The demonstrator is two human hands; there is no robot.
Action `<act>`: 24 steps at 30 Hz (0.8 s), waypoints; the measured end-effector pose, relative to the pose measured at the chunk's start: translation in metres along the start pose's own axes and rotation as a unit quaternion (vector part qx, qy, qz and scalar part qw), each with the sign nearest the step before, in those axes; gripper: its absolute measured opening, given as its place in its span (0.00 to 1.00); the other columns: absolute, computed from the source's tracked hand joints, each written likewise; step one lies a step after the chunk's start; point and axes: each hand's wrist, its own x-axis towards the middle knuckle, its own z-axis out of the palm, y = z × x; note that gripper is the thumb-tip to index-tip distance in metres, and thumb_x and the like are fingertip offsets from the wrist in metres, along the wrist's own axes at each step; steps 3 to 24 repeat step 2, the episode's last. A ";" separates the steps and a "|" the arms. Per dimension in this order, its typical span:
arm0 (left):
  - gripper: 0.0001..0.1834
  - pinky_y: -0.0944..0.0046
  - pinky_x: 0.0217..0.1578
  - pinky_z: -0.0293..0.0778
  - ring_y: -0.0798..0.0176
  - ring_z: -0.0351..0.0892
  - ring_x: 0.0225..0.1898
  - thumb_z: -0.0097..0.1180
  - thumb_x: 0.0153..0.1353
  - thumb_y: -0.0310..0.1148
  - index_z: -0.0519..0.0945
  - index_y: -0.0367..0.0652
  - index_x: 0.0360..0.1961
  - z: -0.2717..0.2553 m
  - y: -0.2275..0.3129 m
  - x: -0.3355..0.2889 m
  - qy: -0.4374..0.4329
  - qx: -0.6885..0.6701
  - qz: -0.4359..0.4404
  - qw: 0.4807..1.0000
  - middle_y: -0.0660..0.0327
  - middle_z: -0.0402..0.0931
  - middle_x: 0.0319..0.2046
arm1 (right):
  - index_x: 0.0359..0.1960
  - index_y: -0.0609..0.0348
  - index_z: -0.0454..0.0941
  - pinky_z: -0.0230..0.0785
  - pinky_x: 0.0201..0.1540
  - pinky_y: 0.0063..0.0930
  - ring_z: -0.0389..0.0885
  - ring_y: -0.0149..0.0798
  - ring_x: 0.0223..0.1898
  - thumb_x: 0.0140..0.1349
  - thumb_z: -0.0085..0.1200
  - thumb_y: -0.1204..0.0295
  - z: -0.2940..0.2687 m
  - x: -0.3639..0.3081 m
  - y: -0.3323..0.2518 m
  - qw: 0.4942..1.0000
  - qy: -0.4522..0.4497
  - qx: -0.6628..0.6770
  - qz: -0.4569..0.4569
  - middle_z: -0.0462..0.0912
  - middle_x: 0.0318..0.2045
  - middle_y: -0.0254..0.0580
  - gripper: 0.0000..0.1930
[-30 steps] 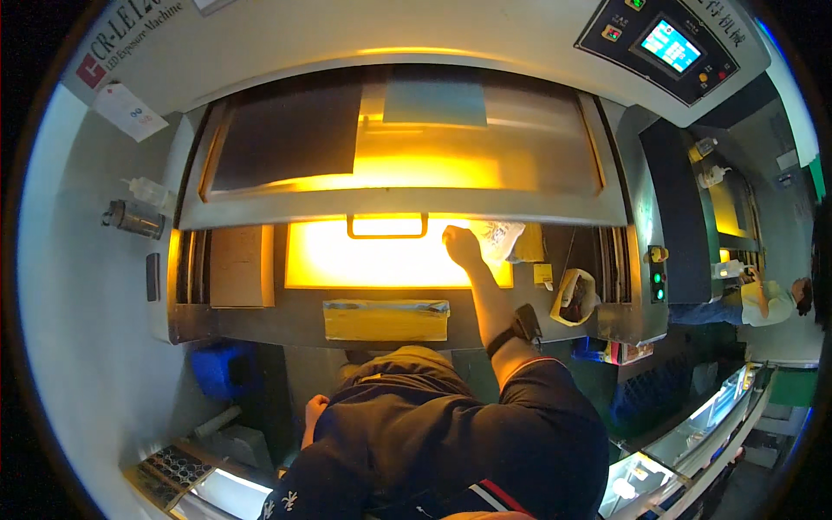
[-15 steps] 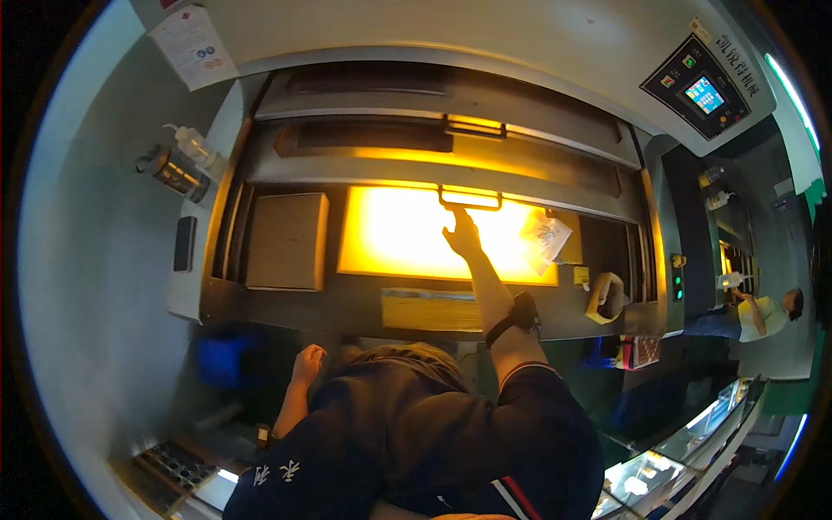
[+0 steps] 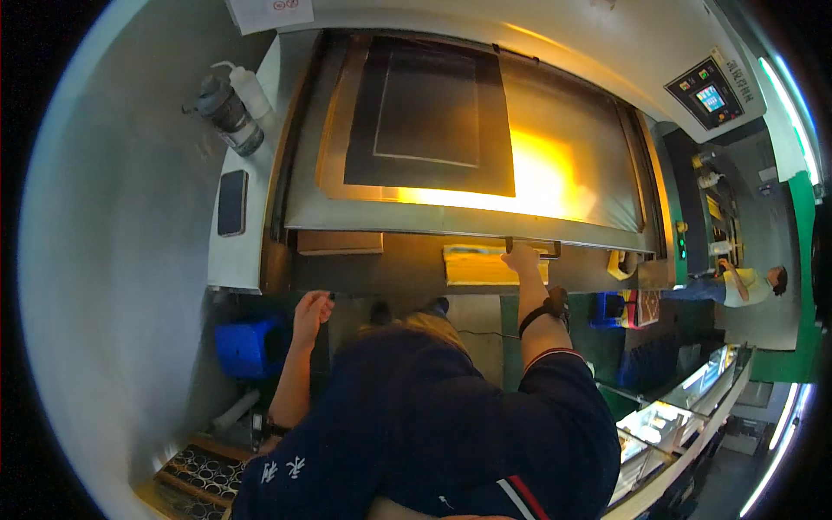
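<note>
My right hand (image 3: 523, 258) is closed round the black handle (image 3: 546, 250) at the front edge of a wide metal drawer (image 3: 416, 215). The drawer stands pulled out toward me. On it lies a large dark rectangular sheet (image 3: 501, 130) with a thin pale outline, and yellow light glows beside and below the sheet. My left hand (image 3: 312, 317) hangs before the machine's left front with its fingers curled. A small dark spot shows at its fingertips, too small to name. The drawer hides most of a cardboard box (image 3: 340, 243) beneath it.
A phone (image 3: 232, 203), a dark bottle (image 3: 227, 117) and a white squeeze bottle (image 3: 250, 91) stand on the left ledge. A yellow pad (image 3: 472, 266) and a tape roll (image 3: 620, 263) lie on the front ledge. A blue bin (image 3: 250, 348) is lower left. Another person (image 3: 747, 286) works far right.
My right hand has drawn the drawer toward me by its handle, uncovering the dark sheet and covering the lit panel. My left hand has risen slightly.
</note>
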 end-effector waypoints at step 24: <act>0.13 0.70 0.30 0.71 0.70 0.76 0.30 0.48 0.70 0.32 0.77 0.37 0.48 0.002 -0.003 -0.001 -0.016 0.012 -0.028 0.999 0.60 0.80 0.33 | 0.44 0.57 0.83 0.68 0.54 0.48 0.83 0.47 0.47 0.54 0.57 0.49 0.012 -0.028 0.004 0.999 -0.035 0.001 0.018 0.85 0.43 0.47 0.25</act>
